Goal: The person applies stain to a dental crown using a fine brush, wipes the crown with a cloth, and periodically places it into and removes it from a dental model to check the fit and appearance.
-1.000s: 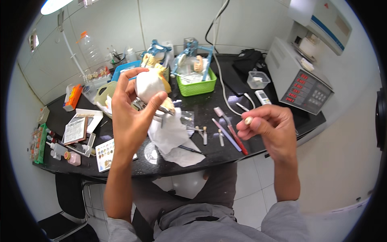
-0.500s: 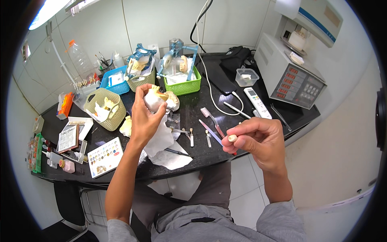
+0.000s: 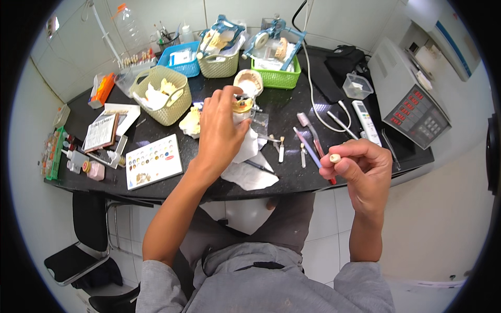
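My left hand [image 3: 222, 122] is closed around a dental plaster model [image 3: 242, 106] with a yellowish top, low over the desk; its palm and fingers cover much of the model. Right behind it, a second, pale horseshoe-shaped plaster model [image 3: 248, 82] shows its arch of teeth. Out to the right, my right hand [image 3: 362, 169] pinches a small cream tooth crown [image 3: 335, 157] between thumb and fingertips, above the desk's front edge. Beneath that hand lie a toothbrush [image 3: 311, 130] and a slim purple-handled tool [image 3: 307, 146].
Crumpled white paper [image 3: 250, 175] lies before the models, near small shade-tab-like sticks [image 3: 282, 148]. A white palette [image 3: 154, 161] and a cream basket [image 3: 163, 101] stand left. Green [image 3: 276, 78] and blue baskets line the back. A remote [image 3: 366, 122] and a grey machine [image 3: 412, 94] are right.
The whole view has shifted. My left hand has brought its model down from a raised, tilted hold to beside the pale model. My right hand keeps its pinch on the crown.
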{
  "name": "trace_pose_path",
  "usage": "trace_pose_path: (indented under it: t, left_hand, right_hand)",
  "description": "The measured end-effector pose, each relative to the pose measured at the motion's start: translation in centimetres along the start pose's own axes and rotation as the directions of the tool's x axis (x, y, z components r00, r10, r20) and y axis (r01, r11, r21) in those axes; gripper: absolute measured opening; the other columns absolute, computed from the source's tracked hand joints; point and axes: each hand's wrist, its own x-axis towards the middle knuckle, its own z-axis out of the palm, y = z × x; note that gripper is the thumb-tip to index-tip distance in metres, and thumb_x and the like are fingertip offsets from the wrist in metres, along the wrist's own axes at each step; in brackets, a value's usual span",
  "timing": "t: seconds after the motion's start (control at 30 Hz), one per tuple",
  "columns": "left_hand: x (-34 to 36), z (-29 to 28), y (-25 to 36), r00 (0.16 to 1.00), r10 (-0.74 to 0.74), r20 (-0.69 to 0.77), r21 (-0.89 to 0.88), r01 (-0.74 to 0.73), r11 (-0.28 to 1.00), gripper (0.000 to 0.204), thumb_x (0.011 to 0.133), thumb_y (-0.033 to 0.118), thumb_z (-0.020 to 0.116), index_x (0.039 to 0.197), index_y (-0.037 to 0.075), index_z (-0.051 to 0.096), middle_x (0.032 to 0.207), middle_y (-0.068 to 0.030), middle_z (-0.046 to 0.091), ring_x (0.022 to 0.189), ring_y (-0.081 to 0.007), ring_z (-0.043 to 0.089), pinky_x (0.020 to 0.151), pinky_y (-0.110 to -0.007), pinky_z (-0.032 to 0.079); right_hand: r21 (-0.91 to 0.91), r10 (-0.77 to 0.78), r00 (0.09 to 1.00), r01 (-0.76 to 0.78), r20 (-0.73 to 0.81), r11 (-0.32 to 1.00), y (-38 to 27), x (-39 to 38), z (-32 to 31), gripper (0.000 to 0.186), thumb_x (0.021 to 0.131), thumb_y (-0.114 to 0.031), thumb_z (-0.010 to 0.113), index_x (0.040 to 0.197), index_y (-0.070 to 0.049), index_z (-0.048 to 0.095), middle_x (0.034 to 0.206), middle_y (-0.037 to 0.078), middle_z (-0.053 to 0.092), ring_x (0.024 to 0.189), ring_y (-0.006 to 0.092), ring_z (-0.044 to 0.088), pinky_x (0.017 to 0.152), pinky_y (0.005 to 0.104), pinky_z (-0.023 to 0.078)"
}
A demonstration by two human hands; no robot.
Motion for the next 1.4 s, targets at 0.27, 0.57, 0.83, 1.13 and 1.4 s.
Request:
trace_pose_path:
  t: [0.27,0.57,0.83,1.13,1.4]
  left_hand:
    - [-1.7,-0.3,-0.4,0.994,0.062,-0.090,0.039,-0.059,0.998,0.046,0.070,0.003,0.075,0.113,0.005,0.057,0.109,-0.0133,0.054,0.103,-0.0317,0.051,0.087,-0.040,0.042]
    - [-10.0,-1.8,5.4,0.963,-0.271,-0.008,-0.891,0.116,0.438,0.021,0.076,-0.009,0.070,0.097,-0.003,0.069,0.091,-0.0132,0.067,0.083,-0.0165,0.064,0.072,-0.025,0.051]
    - [-11.4,-1.1,3.6,0.935,-0.347,-0.076,-0.905,0.081,0.418,0.021,0.077,-0.012,0.067,0.097,-0.003,0.069,0.091,-0.0142,0.066,0.084,-0.0174,0.064,0.077,-0.026,0.053]
    - [-14.2,-3.5,1.6,0.822,-0.517,0.238,-0.955,0.294,0.027,0.012,0.084,-0.011,0.061,0.095,-0.008,0.060,0.096,-0.0202,0.065,0.089,-0.0225,0.068,0.080,-0.033,0.059]
    - [-16.9,-5.3,-0.7,0.753,-0.603,0.262,-0.942,0.336,0.011,0.010,0.084,-0.008,0.061,0.092,-0.004,0.058,0.090,-0.0173,0.065,0.080,-0.0205,0.068,0.073,-0.032,0.059]
  right_hand:
    - [0.041,0.120,0.993,-0.121,0.019,0.992,1.8,-0.5,1.8,0.016,0.083,0.002,0.068,0.097,0.009,0.066,0.087,0.017,0.068,0.077,0.0185,0.068,0.071,0.0273,0.058]
    - [0.049,0.098,0.991,-0.102,0.087,0.994,5.9,-1.5,4.6,0.016,0.082,0.003,0.068,0.098,0.003,0.070,0.094,0.013,0.066,0.080,0.0121,0.064,0.062,0.0203,0.050]
    - [-0.105,0.057,0.990,-0.043,0.133,0.994,7.1,-1.1,6.5,0.015,0.081,0.003,0.070,0.096,0.002,0.070,0.091,0.011,0.065,0.082,0.0135,0.065,0.071,0.0227,0.054]
    - [-0.780,0.003,0.945,0.267,0.326,0.567,8.7,1.8,6.2,0.010,0.077,-0.001,0.069,0.085,-0.001,0.062,0.084,0.011,0.063,0.070,0.0234,0.064,0.058,0.0317,0.048]
    - [-0.879,0.258,0.841,0.467,0.476,0.100,7.3,2.6,7.1,0.028,0.070,-0.002,0.065,0.097,-0.004,0.056,0.081,0.010,0.055,0.077,0.0264,0.060,0.065,0.0382,0.049]
